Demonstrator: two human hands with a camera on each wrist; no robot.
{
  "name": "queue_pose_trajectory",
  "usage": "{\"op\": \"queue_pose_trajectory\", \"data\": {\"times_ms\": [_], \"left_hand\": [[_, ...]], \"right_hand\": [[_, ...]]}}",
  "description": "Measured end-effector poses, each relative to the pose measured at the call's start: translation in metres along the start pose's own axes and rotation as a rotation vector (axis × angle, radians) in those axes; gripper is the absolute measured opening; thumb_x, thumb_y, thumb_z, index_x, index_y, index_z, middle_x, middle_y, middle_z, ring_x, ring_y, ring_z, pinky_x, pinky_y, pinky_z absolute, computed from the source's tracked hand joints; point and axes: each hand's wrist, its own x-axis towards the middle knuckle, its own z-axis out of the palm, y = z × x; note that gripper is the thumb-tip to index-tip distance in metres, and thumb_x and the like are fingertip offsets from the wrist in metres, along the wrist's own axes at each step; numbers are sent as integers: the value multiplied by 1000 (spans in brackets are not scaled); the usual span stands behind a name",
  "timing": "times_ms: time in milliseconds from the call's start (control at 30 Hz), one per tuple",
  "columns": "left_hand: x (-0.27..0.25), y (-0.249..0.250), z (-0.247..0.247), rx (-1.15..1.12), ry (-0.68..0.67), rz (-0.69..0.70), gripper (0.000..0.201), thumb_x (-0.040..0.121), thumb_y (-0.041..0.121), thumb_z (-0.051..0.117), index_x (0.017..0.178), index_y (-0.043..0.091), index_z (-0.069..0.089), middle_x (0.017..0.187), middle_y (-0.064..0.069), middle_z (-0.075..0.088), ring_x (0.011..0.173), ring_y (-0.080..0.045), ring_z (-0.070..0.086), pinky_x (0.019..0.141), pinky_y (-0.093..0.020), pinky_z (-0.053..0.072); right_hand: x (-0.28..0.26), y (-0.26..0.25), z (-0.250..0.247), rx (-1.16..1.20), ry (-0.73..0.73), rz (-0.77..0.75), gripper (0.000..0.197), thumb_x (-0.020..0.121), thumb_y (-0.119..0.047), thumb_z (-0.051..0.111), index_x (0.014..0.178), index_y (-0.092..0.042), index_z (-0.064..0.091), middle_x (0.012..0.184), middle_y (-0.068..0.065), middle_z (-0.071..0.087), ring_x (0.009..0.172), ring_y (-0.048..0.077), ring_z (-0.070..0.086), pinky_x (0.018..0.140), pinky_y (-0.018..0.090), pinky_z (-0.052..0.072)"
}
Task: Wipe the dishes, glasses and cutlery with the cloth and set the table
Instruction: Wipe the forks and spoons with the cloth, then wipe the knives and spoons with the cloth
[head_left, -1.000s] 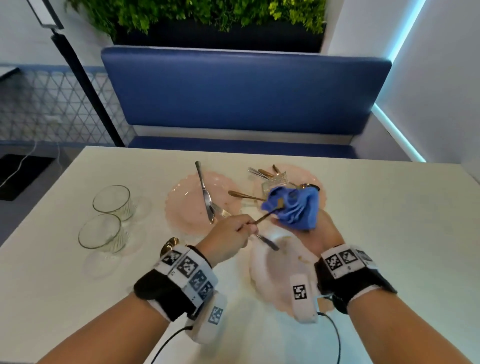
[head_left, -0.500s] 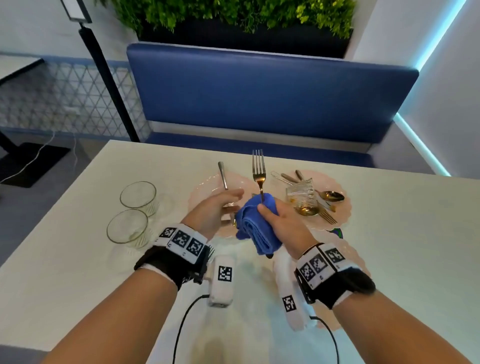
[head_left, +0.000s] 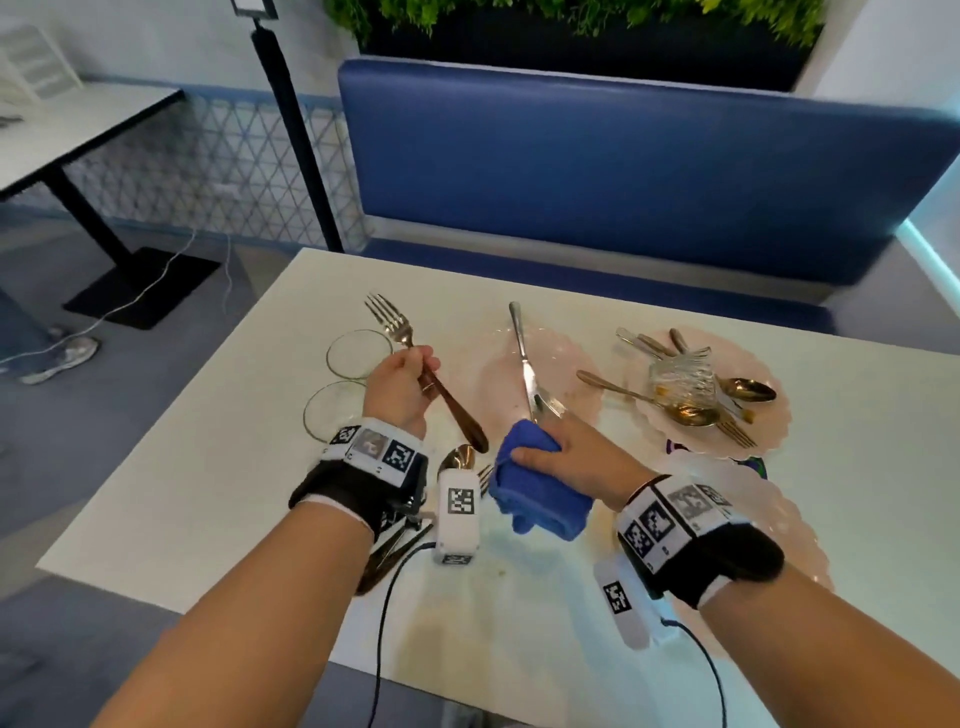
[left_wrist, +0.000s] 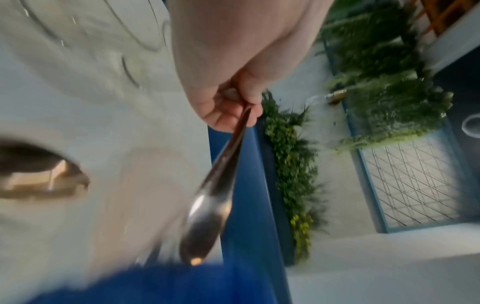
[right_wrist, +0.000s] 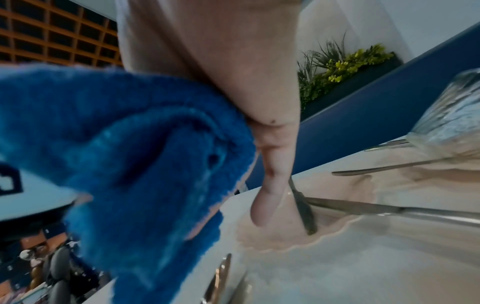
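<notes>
- Two empty glasses stand at the table's left edge, one just nearer than the other, well clear of the plates; likely parked there so the centre is free for wiping.
- The left hand grips a fork by the middle of its handle, tines up and tilted away over the glasses, handle end pointing toward the cloth. Held off the table like this, it looks wiped and ready to be laid down.
- Below that wrist, a spoon and other cutlery lie on the bare tabletop, partly hidden by the wrist camera; probably the start of a place setting.
- The right hand is closed around a bunched blue cloth, clamped between thumb and palm, while its fingers reach onto the near rim of the middle pink plate. This keeps the cloth ready as the next piece is fetched.
- That plate holds a knife with another utensil crossed under it near the fingertips; whether they pinch it yet, I cannot tell.
- The right-hand pink plate carries a cut-glass tumbler on its side, amid gold spoons and forks.
- A third pink plate sits nearest, under the right wrist, and appears empty.
</notes>
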Motion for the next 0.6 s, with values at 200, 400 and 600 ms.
{"op": "queue_pose_trajectory", "data": {"times_ms": [200,400,600], "left_hand": [[9,-20,-54,1002,-326,162,19,93,16,52,88,7,68,69,-5,57,65,-19,50,59,-22,40],[14,-67,-87,1282,-245,138,21,92,11,51,108,3,63,103,-12,63,87,-20,53,75,-21,35],[20,-81,-94,1271,-193,104,6,87,3,55,93,7,55,90,-10,56,82,-19,52,71,-24,36]], "right_hand": [[-13,20,-26,664,198,126,17,97,-25,47,107,-23,60,111,5,67,99,19,65,87,32,52],[-19,22,-33,693,217,118,25,97,-28,46,117,-19,59,118,6,66,105,20,64,87,32,51],[-28,27,-66,892,301,144,36,100,-29,40,130,-13,49,123,7,64,94,16,70,67,27,58]]}}
